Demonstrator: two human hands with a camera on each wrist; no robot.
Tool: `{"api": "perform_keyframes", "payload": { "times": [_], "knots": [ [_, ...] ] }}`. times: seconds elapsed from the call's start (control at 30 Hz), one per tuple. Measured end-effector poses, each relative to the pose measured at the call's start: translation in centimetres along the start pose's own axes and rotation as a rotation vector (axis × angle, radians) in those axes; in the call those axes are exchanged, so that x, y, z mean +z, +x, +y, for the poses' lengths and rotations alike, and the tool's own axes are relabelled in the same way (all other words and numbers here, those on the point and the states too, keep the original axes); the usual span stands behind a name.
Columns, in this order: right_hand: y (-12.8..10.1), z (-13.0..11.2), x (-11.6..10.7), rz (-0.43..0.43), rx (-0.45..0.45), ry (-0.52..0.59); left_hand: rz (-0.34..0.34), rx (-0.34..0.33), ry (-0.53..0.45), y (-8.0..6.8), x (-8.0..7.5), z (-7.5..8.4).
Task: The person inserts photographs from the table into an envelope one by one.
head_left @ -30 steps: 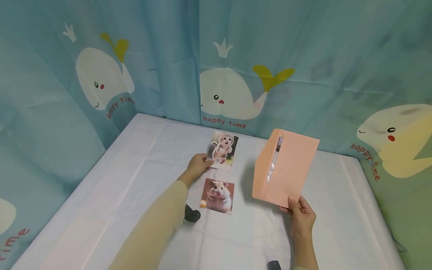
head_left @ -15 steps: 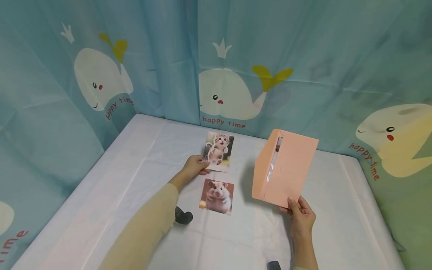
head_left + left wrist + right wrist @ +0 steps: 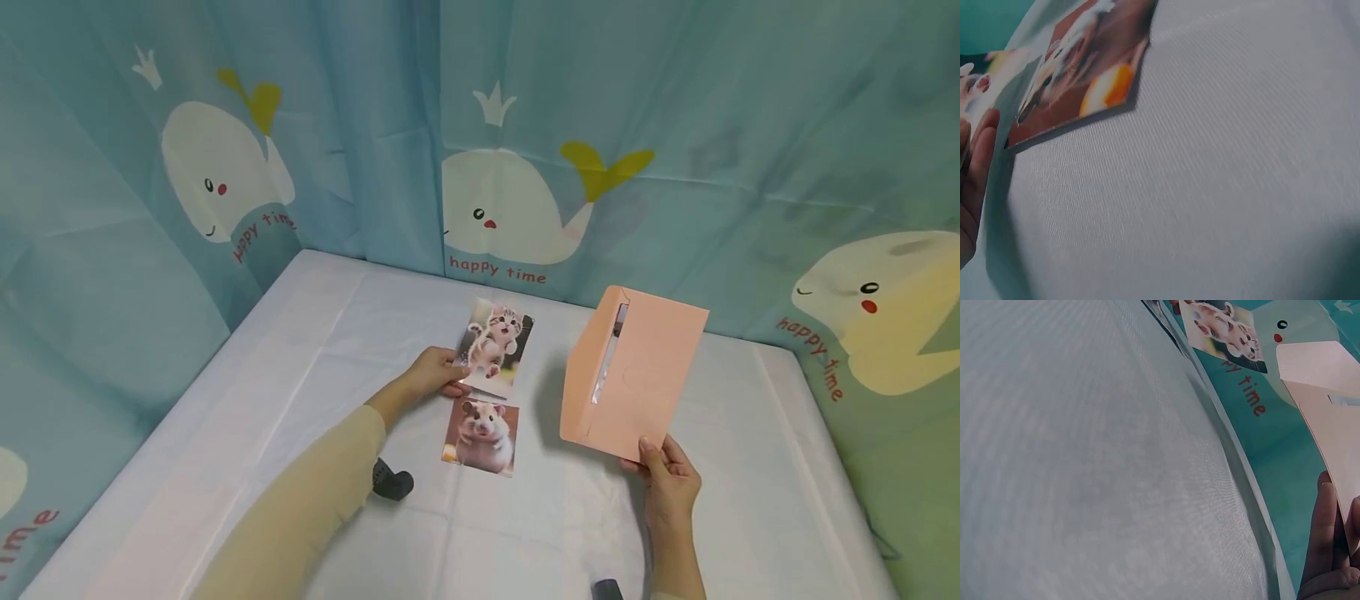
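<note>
My left hand (image 3: 433, 373) pinches the left edge of a kitten photo (image 3: 497, 343) and holds it tilted just above the white table (image 3: 300, 350). The same kitten photo (image 3: 1225, 328) shows at the top of the right wrist view. A hamster photo (image 3: 482, 435) lies flat on the table right below it, and the hamster photo (image 3: 1079, 75) shows blurred beside my left fingers (image 3: 974, 175). My right hand (image 3: 669, 482) grips the bottom corner of a pink envelope (image 3: 632, 373), held upright with its flap open and something inside. The envelope (image 3: 1329, 406) edge runs above my right fingers (image 3: 1325, 544).
Teal curtains (image 3: 675, 150) printed with white whales wall in the table at the back and both sides. A small dark object (image 3: 392, 481) sits under my left forearm, another dark object (image 3: 606, 589) at the bottom edge near my right wrist.
My left hand has drawn back a little toward me with the kitten photo, lifting and tilting it so it now partly overlaps the hamster photo's top. The right hand and envelope stayed still.
</note>
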State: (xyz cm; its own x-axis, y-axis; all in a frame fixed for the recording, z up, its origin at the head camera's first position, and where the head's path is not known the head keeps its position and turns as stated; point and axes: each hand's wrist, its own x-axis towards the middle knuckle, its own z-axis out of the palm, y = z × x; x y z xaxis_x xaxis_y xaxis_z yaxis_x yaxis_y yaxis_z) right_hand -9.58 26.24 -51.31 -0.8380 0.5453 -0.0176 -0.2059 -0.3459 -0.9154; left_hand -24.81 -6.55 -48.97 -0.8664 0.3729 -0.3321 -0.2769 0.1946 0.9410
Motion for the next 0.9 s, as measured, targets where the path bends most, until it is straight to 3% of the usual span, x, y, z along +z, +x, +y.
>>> {"api": "perform_keyframes", "payload": {
  "times": [0.27, 0.7, 0.9],
  "knots": [
    [0.0, 0.1, -0.1, -0.004, 0.001, 0.009, -0.086, 0.069, 0.145, -1.2, -0.2, 0.5],
    [0.0, 0.3, -0.2, -0.005, 0.017, -0.027, -0.238, 0.141, 0.192, -4.1, 0.9, 1.6],
    [0.1, 0.3, -0.2, -0.006, 0.021, -0.056, -0.263, 0.175, 0.186, -5.2, 1.4, 2.6]
  ]
}}
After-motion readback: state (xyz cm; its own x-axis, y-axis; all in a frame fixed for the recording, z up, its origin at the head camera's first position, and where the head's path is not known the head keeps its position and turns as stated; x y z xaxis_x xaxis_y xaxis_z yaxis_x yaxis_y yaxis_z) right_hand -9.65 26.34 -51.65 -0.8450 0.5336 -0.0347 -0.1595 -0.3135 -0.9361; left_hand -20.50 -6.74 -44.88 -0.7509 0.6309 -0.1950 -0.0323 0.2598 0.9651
